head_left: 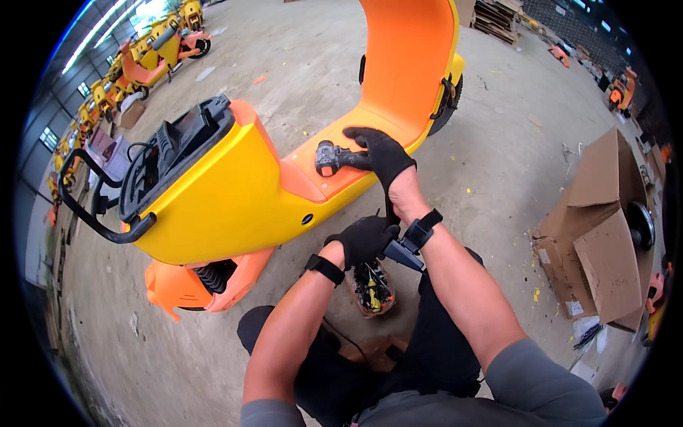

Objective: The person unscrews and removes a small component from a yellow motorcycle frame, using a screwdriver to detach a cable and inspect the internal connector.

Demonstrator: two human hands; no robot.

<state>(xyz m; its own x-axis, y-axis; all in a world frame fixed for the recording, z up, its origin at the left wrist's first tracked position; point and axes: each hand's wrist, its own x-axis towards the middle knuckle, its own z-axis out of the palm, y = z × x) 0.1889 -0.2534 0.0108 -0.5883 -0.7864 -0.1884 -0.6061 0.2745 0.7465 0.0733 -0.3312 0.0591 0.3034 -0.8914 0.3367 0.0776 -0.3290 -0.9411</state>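
From here I see the right hand (388, 155) holding a drill (328, 158) over the orange footboard (334, 132) of the scooter (213, 196), which looks mostly built, maybe with its black top (178, 146) left, but I can't tell if the left hand (364, 239) grips anything.

- A grey concrete floor (491, 192) carries everything.
- On it, just ahead of the right hand's black-gloved fingers (359, 134), stands a yellow-and-orange scooter (213, 192).
- The scooter's flat orange footboard (302, 181) lies beneath those fingers; a black-and-grey pistol-shaped power tool (333, 158) is at or just above it, near them.
- Small yellow scraps (536, 294) and a large brown cardboard box (569, 213) lie well right of the fingers.
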